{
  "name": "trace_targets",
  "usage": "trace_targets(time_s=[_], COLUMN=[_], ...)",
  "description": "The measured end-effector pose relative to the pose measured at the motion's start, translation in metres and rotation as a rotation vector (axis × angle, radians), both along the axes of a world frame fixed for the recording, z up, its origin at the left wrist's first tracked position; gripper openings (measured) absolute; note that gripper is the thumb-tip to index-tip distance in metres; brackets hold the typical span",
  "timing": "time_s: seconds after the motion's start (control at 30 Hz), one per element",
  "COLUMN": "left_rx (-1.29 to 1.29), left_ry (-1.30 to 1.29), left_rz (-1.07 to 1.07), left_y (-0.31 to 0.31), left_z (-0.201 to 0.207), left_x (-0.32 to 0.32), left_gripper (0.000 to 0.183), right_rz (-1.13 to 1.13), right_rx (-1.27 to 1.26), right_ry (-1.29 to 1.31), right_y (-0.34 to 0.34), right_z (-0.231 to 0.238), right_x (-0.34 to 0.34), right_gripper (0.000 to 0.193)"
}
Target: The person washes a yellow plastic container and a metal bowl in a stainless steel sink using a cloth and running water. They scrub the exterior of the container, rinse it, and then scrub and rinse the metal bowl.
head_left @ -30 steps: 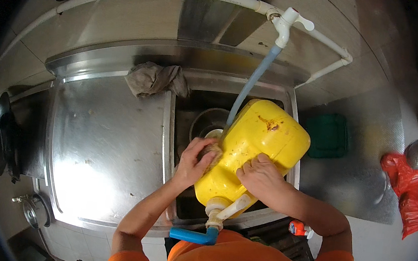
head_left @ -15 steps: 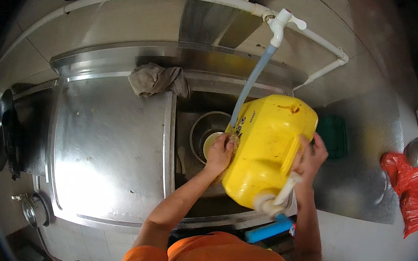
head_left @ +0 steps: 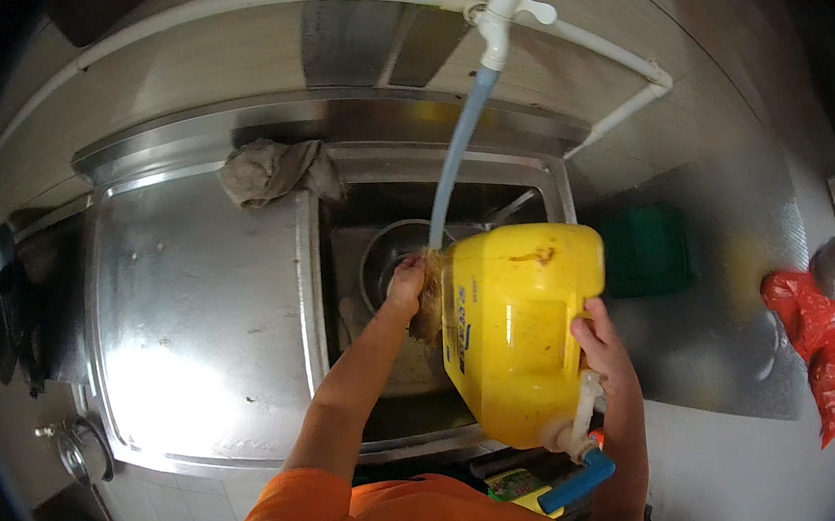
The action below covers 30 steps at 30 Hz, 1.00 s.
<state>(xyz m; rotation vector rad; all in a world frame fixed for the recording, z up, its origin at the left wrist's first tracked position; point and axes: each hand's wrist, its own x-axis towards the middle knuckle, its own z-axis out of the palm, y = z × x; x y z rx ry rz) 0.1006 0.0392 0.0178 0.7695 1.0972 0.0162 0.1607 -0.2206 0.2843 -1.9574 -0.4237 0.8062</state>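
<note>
Yellow plastic jerrycan [head_left: 522, 321] bears dark-blue printing [head_left: 461, 330]; the right hand [head_left: 610, 351] grips its edge, the left hand [head_left: 406, 286] clutches a brown scrubber [head_left: 430, 300].

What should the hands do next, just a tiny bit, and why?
Maybe the left hand should rub the brown scrubber gently along the side of the yellow jug. The scrubber looks right up by that side, and the right hand has hold of the jug's other side.

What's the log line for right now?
left hand: holds brown pad | right hand: grips yellow jug | jug: over sink
</note>
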Motion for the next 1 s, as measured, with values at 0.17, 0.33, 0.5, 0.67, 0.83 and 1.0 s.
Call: trace_targets(time_s=[0.17, 0.33, 0.5, 0.67, 0.83, 1.0], left_rx=[0.435, 1.255, 1.396, 1.618, 1.663, 0.742], left_ry=[-0.341, -0.647, -0.596, -0.58, -0.65, -0.362], left_rz=[0.012, -0.051, -0.006, -0.224, -0.158, -0.121], left_y=[-0.048, -0.082, -0.043, -0.059, -0.088, -0.074], left_z=[0.062, 0.169, 0.221, 0.245, 0.212, 0.089], left_x=[0.0, -0.042, 0.024, 0.038, -0.007, -0.051], left_gripper=[0.046, 0.037, 0.031, 0.031, 0.029, 0.031], right_rz=[-0.019, -0.04, -0.058, 0.045, -0.003, 0.017], right_rx=[0.106, 0.105, 0.106, -0.001, 0.131, 0.125], right_ry=[0.035, 0.232, 0.415, 0.342, 0.408, 0.364], right_y=[0.012, 0.004, 0.007, 0.01, 0.0, -0.006], right_z=[-0.009, 0.002, 0.01, 0.007, 0.002, 0.005], right_x=[0.024, 0.024, 0.023, 0.027, 0.017, 0.016], right_gripper=[0.037, 0.027, 0.025, 0.029, 0.025, 0.026])
